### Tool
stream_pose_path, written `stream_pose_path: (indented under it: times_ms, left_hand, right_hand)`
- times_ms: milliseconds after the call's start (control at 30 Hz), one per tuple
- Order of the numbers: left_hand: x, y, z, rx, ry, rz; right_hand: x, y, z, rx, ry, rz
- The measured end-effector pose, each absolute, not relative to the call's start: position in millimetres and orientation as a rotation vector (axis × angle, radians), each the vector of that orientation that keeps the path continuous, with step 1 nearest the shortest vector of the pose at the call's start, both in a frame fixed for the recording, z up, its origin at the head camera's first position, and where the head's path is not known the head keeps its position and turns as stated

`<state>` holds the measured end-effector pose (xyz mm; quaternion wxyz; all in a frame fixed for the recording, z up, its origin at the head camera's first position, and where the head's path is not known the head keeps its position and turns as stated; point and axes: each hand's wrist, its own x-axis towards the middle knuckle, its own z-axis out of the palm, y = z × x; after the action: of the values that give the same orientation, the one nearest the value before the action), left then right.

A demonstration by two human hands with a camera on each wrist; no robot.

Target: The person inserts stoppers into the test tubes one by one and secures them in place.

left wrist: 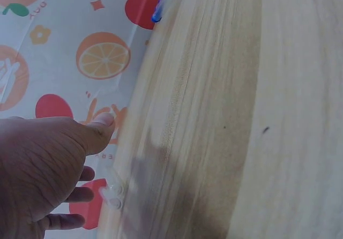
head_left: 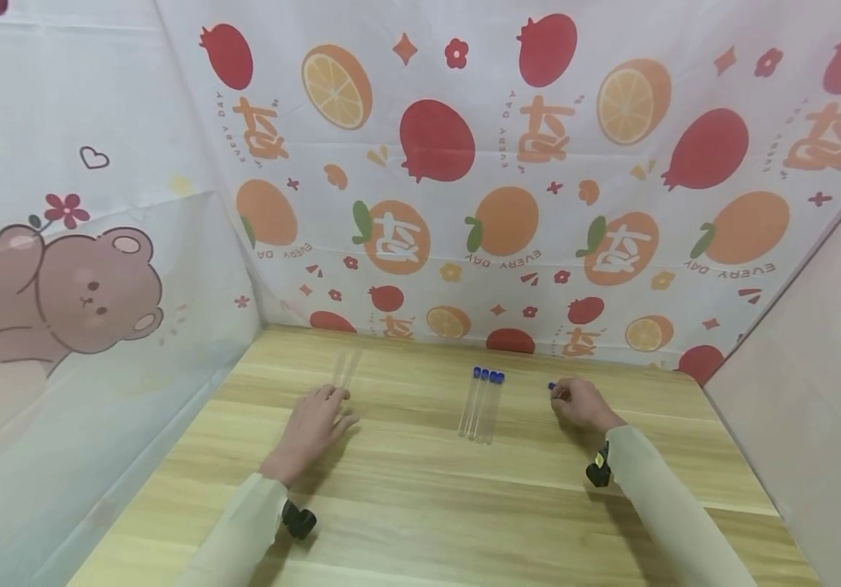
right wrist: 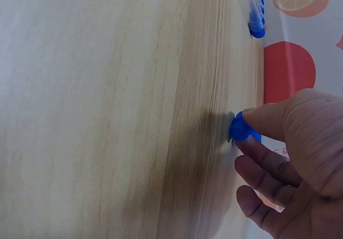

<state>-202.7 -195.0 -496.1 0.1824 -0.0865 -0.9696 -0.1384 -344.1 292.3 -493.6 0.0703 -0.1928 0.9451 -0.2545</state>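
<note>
My left hand (head_left: 315,425) reaches over the left part of the table, fingers fairly straight, thumb spread apart. Just beyond its fingertips lie a couple of uncapped clear test tubes (head_left: 350,368), their open ends showing in the left wrist view (left wrist: 113,194). On the right, my right hand (head_left: 582,403) pinches a small blue cap (right wrist: 241,127) between thumb and index finger, low over the tabletop. More blue (right wrist: 256,136) shows right behind that cap, partly covered by the fingers. Between the hands, several clear test tubes with blue caps (head_left: 481,406) lie side by side in a row.
The wooden table (head_left: 420,505) ends at the back against a white fruit-printed cloth (head_left: 457,220). Another cloth with a bear print (head_left: 90,293) hangs along the left side, and a pale wall (head_left: 824,350) stands at the right.
</note>
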Motion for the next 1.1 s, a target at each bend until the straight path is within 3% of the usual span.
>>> stream_pose_path:
  times_ms: [1100]
  left_hand:
    - [-222,-201,-496,-0.171,-2.736,-0.392]
  right_hand:
    - [-342,287,-475,-0.490,2.809,-0.856]
